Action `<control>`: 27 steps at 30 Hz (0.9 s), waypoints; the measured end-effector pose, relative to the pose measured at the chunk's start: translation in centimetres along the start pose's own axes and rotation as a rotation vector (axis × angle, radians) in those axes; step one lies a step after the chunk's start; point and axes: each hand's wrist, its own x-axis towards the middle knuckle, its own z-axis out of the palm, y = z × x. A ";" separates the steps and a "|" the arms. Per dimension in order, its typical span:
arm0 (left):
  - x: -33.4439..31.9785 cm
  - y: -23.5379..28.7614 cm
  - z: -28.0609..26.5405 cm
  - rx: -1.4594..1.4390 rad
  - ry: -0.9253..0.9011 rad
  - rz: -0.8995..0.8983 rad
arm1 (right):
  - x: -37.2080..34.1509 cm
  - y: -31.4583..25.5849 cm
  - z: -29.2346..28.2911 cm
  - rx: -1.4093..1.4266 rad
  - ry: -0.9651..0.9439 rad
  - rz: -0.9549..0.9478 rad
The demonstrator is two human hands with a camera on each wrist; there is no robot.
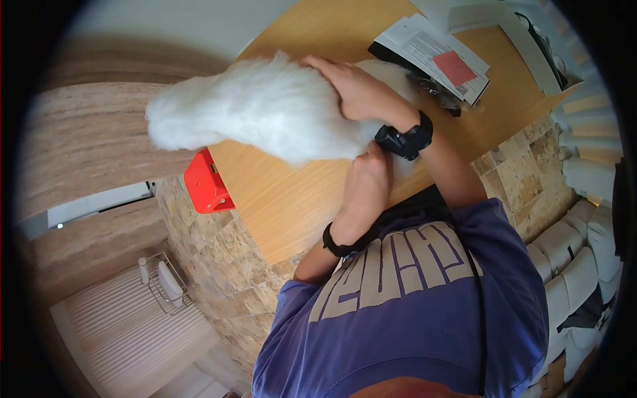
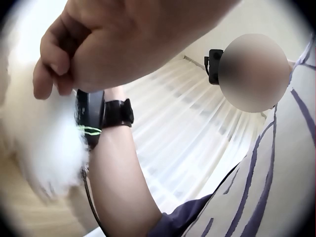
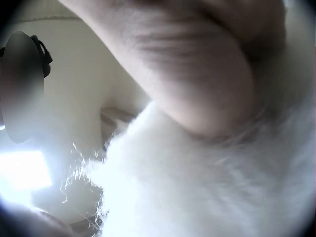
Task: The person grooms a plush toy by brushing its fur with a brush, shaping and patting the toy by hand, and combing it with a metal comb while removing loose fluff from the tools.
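Note:
A white long-furred animal (image 1: 265, 109) lies across the wooden table (image 1: 265, 192) in the head view, one end reaching past the table's left edge. My right hand (image 1: 361, 89) rests on its back with the fingers laid over the fur. In the right wrist view that hand (image 3: 197, 74) presses down into the white fur (image 3: 197, 182). My left hand (image 1: 368, 179) is beside the right wrist camera (image 1: 401, 140), at the animal's near side. In the left wrist view its fingers (image 2: 52, 64) are curled against the fur; I cannot tell what is between them.
Printed sheets with a red paper (image 1: 456, 68) lie at the table's far right, near a white box (image 1: 527, 56). A red stool (image 1: 206, 182) stands past the left table edge. A light sofa (image 1: 564, 278) is at right. A cable (image 2: 89, 197) hangs along the right forearm.

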 end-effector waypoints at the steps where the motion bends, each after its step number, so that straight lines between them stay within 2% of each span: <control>1: 0.4 0.0 -0.3 0.004 -0.001 -0.006 | 0.1 0.5 -0.1 0.058 -0.042 -0.029; 2: 0.9 -0.1 -1.1 -0.100 -0.078 0.031 | 0.0 1.0 -0.4 0.063 -0.045 -0.030; 3: 1.3 0.0 -2.4 -0.204 -0.157 0.066 | -0.1 1.1 -1.0 0.080 -0.106 0.058; 4: 1.5 -0.1 -3.7 -0.293 -0.240 -0.013 | -0.4 1.3 -1.4 0.095 -0.167 0.149; 6: 1.5 0.7 -7.2 -0.303 -0.111 -0.041 | -1.2 2.2 -1.4 0.074 -0.152 0.118; 9: 1.8 0.1 -12.0 -0.286 0.232 0.085 | -2.0 3.4 -0.9 0.044 -0.128 0.043; 10: 2.1 -0.2 -13.7 -0.241 0.355 0.227 | -2.1 3.8 -0.7 -0.090 -0.088 0.005; 11: 2.6 -0.3 -14.9 -0.210 0.469 0.288 | -2.1 4.0 -0.5 -0.224 -0.045 -0.034; 12: 3.5 -0.7 -16.0 -0.205 0.559 0.375 | -2.1 3.4 -0.8 -0.191 -0.034 -0.021; 13: 4.5 -1.6 -16.7 -0.200 0.563 0.369 | -2.1 3.4 -0.9 -0.185 -0.039 -0.024; 15: 7.0 -3.3 -17.5 -0.070 0.674 0.491 | -2.2 3.5 -1.1 -0.226 -0.052 0.017; 16: 8.2 -4.0 -17.3 -0.073 0.674 0.492 | -2.2 3.7 -1.1 -0.229 -0.051 0.019; 18: 10.2 -4.7 -16.9 0.116 0.494 0.461 | -2.3 4.2 -1.2 -0.270 -0.064 0.060; 19: 10.5 -4.6 -16.1 0.109 0.488 0.470 | -2.4 4.4 -1.3 -0.276 -0.057 0.067; 21: 10.9 -3.8 -13.4 0.236 0.053 0.155 | -2.5 4.6 -1.7 -0.255 -0.093 0.105; 22: 10.8 -3.4 -12.7 0.232 0.048 0.162 | -2.6 4.7 -1.8 -0.260 -0.087 0.112; 24: 10.0 -2.4 -11.6 0.304 0.102 0.345 | -2.9 5.0 -1.8 -0.253 -0.052 0.113; 25: 9.5 -2.0 -10.8 0.301 0.098 0.342 | -3.0 5.2 -1.8 -0.252 -0.055 0.117; 27: 8.4 -1.1 -9.2 0.517 0.249 0.397 | -3.0 5.3 -1.7 -0.205 -0.074 0.101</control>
